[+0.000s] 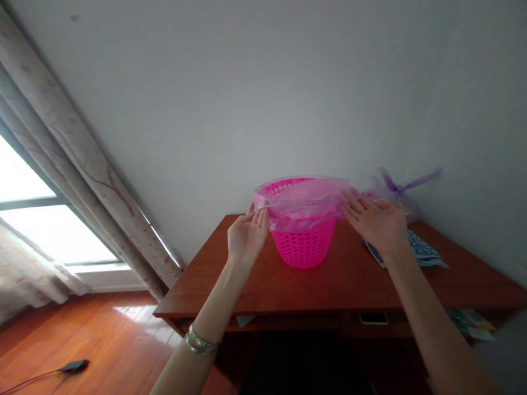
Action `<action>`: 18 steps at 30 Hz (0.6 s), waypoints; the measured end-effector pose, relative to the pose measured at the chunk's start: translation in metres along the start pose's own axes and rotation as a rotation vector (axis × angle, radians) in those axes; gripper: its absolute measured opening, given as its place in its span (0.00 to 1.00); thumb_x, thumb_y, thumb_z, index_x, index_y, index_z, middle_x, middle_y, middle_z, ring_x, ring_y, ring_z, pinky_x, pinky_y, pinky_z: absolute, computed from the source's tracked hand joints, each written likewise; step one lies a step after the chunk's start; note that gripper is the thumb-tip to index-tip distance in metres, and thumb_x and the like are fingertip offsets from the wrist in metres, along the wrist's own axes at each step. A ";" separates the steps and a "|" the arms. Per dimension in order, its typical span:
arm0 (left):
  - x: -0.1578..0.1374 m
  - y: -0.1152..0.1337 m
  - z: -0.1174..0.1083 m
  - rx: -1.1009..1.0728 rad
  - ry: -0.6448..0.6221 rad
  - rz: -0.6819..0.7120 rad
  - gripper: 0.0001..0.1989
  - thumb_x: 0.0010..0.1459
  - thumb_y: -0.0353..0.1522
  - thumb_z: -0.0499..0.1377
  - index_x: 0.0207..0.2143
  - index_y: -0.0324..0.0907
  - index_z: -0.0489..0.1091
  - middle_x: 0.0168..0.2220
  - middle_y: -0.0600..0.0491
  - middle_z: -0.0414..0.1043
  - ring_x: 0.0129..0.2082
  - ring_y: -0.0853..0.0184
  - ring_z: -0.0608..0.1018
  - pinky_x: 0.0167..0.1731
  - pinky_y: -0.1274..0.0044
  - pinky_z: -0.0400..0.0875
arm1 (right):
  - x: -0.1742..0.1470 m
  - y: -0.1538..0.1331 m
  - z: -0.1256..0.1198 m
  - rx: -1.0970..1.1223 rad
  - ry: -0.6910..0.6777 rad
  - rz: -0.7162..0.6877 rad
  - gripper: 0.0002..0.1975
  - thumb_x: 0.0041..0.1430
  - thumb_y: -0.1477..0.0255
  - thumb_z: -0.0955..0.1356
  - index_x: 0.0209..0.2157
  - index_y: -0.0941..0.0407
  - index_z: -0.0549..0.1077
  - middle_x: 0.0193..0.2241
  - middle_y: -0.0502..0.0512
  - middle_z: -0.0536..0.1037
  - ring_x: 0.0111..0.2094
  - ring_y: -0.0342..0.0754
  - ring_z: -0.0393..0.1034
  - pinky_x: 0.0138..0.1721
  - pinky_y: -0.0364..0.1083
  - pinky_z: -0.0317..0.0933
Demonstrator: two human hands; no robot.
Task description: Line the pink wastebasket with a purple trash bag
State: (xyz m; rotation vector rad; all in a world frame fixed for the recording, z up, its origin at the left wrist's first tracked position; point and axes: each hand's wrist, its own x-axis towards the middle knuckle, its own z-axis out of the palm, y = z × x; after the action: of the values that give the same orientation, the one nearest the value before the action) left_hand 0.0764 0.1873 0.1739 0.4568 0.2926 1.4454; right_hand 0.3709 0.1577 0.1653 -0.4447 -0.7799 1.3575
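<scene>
Left hand (247, 235), bracelet on wrist, and right hand (375, 221), fingers spread flat, touch pink bag (302, 206) over pink basket (303, 247) near desk (337, 280) far edge; tied purple bag (393, 192) at right.

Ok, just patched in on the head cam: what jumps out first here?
The bright pink basket in the middle of the wooden desk, with a pink bag folded over its rim. The left hand and right hand touch the bag's edge on either side, fingers flat. Behind the right hand, a knotted purple bag sits by the wall.
</scene>
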 end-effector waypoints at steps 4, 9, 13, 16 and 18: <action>0.020 0.006 0.008 0.268 -0.119 0.095 0.26 0.53 0.15 0.51 0.51 0.42 0.68 0.38 0.51 0.78 0.42 0.71 0.80 0.44 0.82 0.74 | 0.019 -0.014 0.006 -0.155 0.031 -0.004 0.15 0.51 0.77 0.67 0.42 0.52 0.71 0.45 0.55 0.76 0.46 0.48 0.72 0.46 0.46 0.71; 0.042 0.022 0.013 0.768 -0.214 0.087 0.16 0.49 0.23 0.65 0.43 0.33 0.75 0.37 0.45 0.79 0.36 0.67 0.80 0.39 0.79 0.75 | 0.045 -0.020 -0.002 -0.790 0.211 -0.255 0.10 0.47 0.76 0.72 0.35 0.55 0.76 0.36 0.55 0.76 0.33 0.46 0.70 0.32 0.44 0.67; 0.058 0.037 0.020 1.168 -0.232 0.158 0.18 0.44 0.27 0.69 0.41 0.34 0.77 0.29 0.47 0.79 0.27 0.66 0.78 0.29 0.77 0.72 | 0.065 -0.020 -0.007 -1.234 0.280 -0.575 0.17 0.40 0.74 0.75 0.36 0.53 0.75 0.38 0.55 0.74 0.32 0.47 0.66 0.35 0.47 0.64; 0.072 0.047 0.026 1.547 -0.273 0.300 0.11 0.45 0.27 0.67 0.34 0.35 0.80 0.23 0.50 0.76 0.22 0.68 0.73 0.23 0.78 0.65 | 0.079 -0.022 -0.007 -1.378 0.211 -0.638 0.13 0.44 0.73 0.73 0.36 0.52 0.75 0.38 0.56 0.74 0.34 0.48 0.65 0.40 0.49 0.62; 0.082 0.052 0.030 1.756 -0.291 0.434 0.05 0.45 0.28 0.66 0.28 0.36 0.80 0.21 0.51 0.73 0.22 0.69 0.71 0.23 0.77 0.61 | 0.089 -0.024 -0.009 -1.503 0.161 -0.623 0.05 0.49 0.72 0.70 0.31 0.53 0.77 0.34 0.56 0.75 0.35 0.49 0.66 0.44 0.50 0.61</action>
State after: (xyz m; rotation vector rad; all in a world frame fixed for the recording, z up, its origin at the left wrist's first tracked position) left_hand 0.0531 0.2684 0.2314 2.2057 1.2702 1.1504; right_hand 0.3963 0.2408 0.1970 -1.2960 -1.5534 -0.0570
